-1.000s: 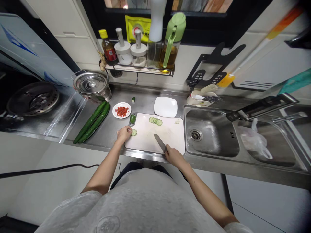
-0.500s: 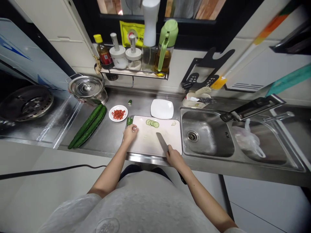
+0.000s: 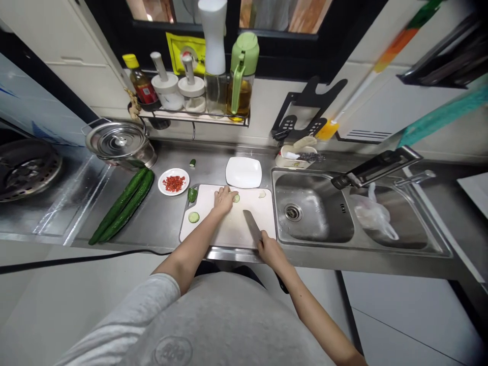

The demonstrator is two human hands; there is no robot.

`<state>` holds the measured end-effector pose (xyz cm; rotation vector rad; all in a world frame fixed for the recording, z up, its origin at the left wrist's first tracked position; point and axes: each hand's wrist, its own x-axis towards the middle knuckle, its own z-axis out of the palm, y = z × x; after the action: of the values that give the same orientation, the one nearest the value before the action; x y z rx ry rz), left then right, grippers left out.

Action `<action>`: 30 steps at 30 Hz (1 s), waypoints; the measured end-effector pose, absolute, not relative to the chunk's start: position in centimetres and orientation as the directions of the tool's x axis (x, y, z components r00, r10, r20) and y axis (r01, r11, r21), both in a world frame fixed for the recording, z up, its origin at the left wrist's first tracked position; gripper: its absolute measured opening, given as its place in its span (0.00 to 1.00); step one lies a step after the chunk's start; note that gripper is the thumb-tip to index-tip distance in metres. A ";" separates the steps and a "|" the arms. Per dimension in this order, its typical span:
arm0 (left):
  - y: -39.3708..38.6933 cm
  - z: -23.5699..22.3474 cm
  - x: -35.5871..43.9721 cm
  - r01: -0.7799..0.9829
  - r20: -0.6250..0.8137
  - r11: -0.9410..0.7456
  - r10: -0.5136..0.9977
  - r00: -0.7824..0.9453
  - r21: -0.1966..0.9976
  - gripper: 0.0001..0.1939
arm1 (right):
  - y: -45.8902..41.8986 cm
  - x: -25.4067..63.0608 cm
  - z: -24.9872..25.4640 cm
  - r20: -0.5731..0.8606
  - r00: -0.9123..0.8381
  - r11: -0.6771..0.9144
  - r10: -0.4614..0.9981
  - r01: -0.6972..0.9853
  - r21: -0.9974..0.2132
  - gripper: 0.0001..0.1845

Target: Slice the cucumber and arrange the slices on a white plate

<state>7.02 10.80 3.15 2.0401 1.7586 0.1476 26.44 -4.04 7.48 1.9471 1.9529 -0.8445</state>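
My right hand (image 3: 270,249) grips a kitchen knife (image 3: 251,226), its blade pointing forward over the right half of the white cutting board (image 3: 229,229). My left hand (image 3: 224,200) is over the cucumber slices near the board's far edge, fingers apart. One cucumber slice (image 3: 236,198) shows at its fingertips; the hand covers the others. A single cucumber round (image 3: 193,217) lies flat on the left of the board. A short green cucumber piece (image 3: 192,194) rests at the board's far left corner. At the far right is a small pale slice (image 3: 262,194).
Behind the board stands a white square plate (image 3: 244,173). To the left are a plate of chopped red pieces (image 3: 173,182), two whole cucumbers (image 3: 125,206) and a lidded steel pot (image 3: 121,142). A cucumber end (image 3: 192,162) sits behind. The double sink (image 3: 312,213) adjoins on the right.
My left hand has moved right, from the board's left edge to the cucumber slices. A cucumber round now shows on the left side. The knife stays in my right hand; the view has shifted.
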 end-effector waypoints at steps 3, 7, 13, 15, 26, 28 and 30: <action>10.9 3.0 6.8 0.915 -0.175 -0.168 0.953 0.245 0.366 0.16 | -4.1 26.9 7.1 -0.562 -0.073 -0.067 0.824 0.972 -0.225 0.13; 10.6 3.4 6.8 0.904 -0.143 -0.188 0.955 0.260 0.385 0.16 | -4.1 27.2 6.7 -0.540 -0.089 -0.049 0.837 0.971 -0.236 0.12; 10.0 4.3 6.8 0.889 -0.169 -0.091 0.968 0.184 0.448 0.14 | -3.8 26.7 6.9 -0.538 -0.096 -0.032 0.838 0.974 -0.223 0.12; 9.8 4.5 6.5 0.878 -0.192 -0.031 0.972 0.139 0.478 0.13 | -3.8 26.5 7.1 -0.542 -0.097 -0.029 0.835 0.975 -0.220 0.12; 8.3 4.0 1.4 0.846 -0.411 0.067 0.892 0.187 0.529 0.11 | -3.5 25.7 7.1 -0.549 -0.112 -0.013 0.828 0.976 -0.218 0.12; 8.2 3.9 1.0 0.859 -0.418 0.026 0.881 0.222 0.511 0.12 | -3.4 25.5 7.0 -0.552 -0.119 -0.006 0.826 0.976 -0.219 0.12; 8.2 3.8 0.8 0.862 -0.417 -0.015 0.871 0.260 0.507 0.12 | -3.4 25.2 7.2 -0.552 -0.132 0.007 0.823 0.975 -0.223 0.12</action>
<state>0.81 8.17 3.80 1.8444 1.5750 0.0164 25.16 -3.43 7.17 1.8707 2.0203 -0.8229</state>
